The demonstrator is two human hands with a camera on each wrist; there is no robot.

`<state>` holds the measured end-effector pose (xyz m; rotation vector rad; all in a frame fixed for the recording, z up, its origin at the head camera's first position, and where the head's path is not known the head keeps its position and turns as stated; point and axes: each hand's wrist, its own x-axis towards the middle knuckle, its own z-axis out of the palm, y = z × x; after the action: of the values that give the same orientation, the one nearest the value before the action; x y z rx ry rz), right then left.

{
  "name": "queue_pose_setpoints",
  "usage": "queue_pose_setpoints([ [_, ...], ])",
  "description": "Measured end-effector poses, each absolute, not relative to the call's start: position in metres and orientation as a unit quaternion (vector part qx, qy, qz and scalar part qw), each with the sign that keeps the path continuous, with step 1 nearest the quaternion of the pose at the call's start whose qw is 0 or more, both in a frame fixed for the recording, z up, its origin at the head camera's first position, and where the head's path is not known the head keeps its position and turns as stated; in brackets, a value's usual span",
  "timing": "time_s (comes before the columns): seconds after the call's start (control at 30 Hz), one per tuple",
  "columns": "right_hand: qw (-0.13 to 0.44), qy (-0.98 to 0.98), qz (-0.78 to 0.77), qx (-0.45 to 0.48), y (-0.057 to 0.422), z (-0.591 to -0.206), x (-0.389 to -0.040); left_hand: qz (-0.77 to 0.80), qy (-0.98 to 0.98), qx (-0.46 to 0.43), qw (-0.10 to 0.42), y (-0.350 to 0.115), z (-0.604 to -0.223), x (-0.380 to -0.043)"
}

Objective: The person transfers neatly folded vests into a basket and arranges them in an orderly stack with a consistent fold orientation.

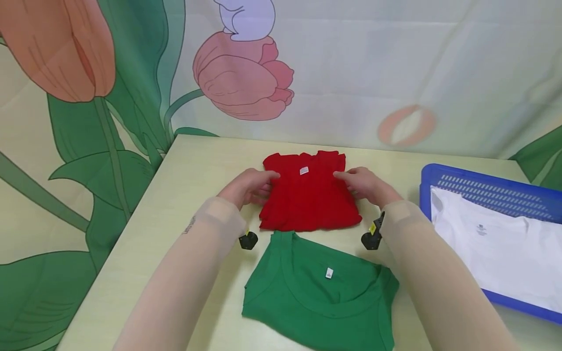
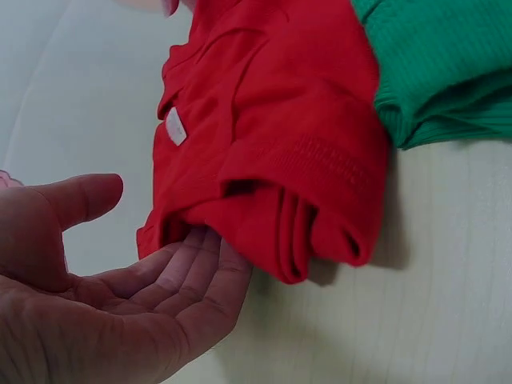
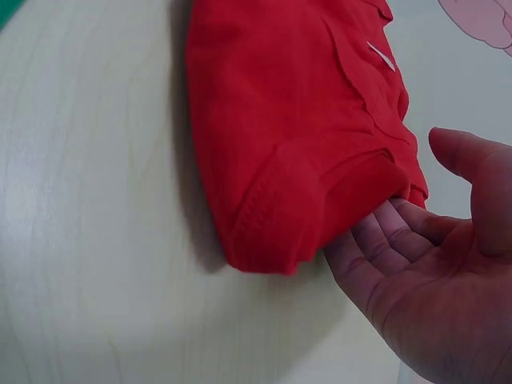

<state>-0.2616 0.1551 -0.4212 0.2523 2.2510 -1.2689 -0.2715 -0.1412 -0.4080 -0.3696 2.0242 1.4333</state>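
A red shirt, folded into a small bundle with a white neck label, lies toward the back of the table. My left hand is at its left side; in the left wrist view the fingers reach under the folded edge while the thumb stands apart from the cloth. On the opposite side, my right hand has its fingers tucked beneath the red fabric, thumb raised away from it. The fingertips of both hands are hidden under the shirt. Nearer to me lies a green shirt, its neckline and label facing up.
At the right stands a blue plastic basket with perforated walls, holding a folded white shirt. The pale wooden table meets a flower-printed curtain along its back edge. My forearms pass on either side of the green shirt.
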Motion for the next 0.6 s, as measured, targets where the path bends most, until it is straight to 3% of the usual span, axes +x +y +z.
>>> queue_pose_setpoints([
  [0.6,0.274,0.846,-0.454,0.052,0.134,-0.430,-0.263,0.539,0.765,-0.122,0.330,-0.124,-0.421,-0.271],
])
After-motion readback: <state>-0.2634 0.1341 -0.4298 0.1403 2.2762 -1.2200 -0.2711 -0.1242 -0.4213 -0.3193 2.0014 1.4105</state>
